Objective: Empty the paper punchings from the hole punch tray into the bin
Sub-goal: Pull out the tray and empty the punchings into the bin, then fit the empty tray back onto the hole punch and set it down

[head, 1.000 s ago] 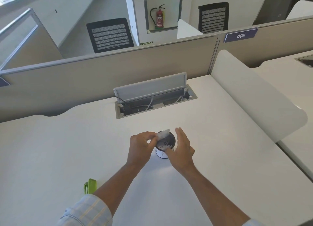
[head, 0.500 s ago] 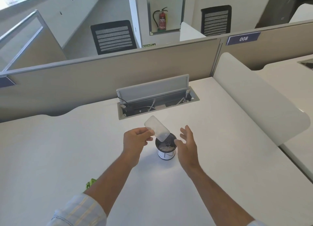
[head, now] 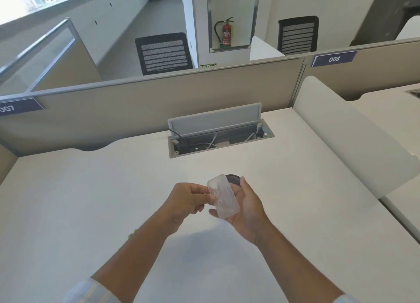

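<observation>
My left hand (head: 186, 200) pinches the left edge of the clear plastic punch tray (head: 223, 198) and holds it above the desk. Behind and under the tray, my right hand (head: 250, 212) has its palm open and its fingers spread, and the tray rests against that palm. The small round bin (head: 233, 179) stands on the desk just beyond; only its dark rim shows above the tray and my right fingers. A sliver of the green hole punch (head: 132, 234) peeks out beside my left forearm.
An open cable box (head: 218, 139) with a raised grey lid is set into the white desk (head: 91, 200) further back. A beige partition (head: 136, 107) runs along the far edge, and a white curved divider (head: 354, 139) closes the right side.
The tray has come off the bin's mouth and back toward me, now flat against my right palm. My right hand has shifted in under it.
</observation>
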A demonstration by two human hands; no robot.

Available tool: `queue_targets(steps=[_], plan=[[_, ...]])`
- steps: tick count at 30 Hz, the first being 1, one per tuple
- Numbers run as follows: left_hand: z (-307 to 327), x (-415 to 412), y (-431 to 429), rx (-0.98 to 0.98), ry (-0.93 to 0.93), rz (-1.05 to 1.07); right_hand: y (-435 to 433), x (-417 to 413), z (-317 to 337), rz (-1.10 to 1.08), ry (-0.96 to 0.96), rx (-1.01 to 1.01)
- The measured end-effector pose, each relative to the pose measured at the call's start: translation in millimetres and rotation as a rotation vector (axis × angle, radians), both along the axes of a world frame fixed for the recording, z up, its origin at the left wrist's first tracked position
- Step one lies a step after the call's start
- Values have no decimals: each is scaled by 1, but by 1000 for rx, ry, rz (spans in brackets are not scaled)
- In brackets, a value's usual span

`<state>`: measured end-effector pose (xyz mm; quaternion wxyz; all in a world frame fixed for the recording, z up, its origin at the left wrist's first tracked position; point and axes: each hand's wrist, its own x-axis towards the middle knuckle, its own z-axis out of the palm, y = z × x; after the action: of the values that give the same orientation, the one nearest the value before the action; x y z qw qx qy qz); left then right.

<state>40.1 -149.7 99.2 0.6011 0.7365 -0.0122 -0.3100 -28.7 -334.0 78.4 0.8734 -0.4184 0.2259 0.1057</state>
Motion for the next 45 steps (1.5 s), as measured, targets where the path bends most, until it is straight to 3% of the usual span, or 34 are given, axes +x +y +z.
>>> queue_targets(steps=[9, 15, 20, 22, 28, 35, 45], plan=[[-15, -50, 46, 184, -134, 16, 49, -36, -15, 244, -11, 127], [-11, -62, 102, 219, -181, 66, 84, -46, -19, 254, 31, 150], [-17, -47, 180, 295, -192, 433, 110, -46, -18, 245, 47, 160], [-24, -42, 210, 362, -216, 481, 118, -45, -18, 236, 56, 159], [-52, -46, 257, 574, -257, 154, 138, -40, -22, 220, 77, 171], [-98, -60, 255, 624, -296, -124, 150, -36, -29, 214, 102, 165], [-133, -63, 242, 587, -484, -120, 152, -37, -38, 194, 131, 138]])
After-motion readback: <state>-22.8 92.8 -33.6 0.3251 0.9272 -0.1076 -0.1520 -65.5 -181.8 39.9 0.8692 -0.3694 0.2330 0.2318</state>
